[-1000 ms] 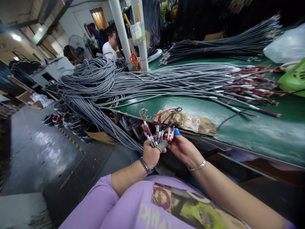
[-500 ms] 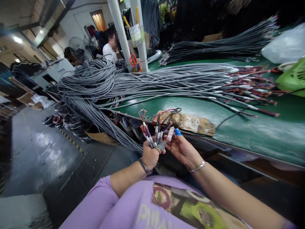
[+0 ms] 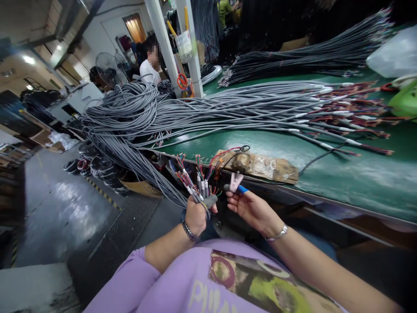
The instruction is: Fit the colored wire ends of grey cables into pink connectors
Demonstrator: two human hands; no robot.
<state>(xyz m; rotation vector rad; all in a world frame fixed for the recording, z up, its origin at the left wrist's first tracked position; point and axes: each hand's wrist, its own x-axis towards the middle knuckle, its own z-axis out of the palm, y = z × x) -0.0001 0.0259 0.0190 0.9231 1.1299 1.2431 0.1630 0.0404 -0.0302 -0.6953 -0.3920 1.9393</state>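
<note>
Grey multicore cables, ends stripped, are clenched in our left hand before the green workbench; our right hand, half curled, pinches a pale pink clip nearby. We observe long grey cables across the workbench and a fan beyond

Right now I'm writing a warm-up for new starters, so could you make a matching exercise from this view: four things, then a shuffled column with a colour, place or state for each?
Column one
1. Clip
2. Left hand
3. Black cables
4. Shirt

Column two
A. Toward the far side of the green bench
B. Light purple
C. Pale pink, held in the right hand
D. Closed around a bunch of grey cables

Right pairs: 1-C, 2-D, 3-A, 4-B
</note>
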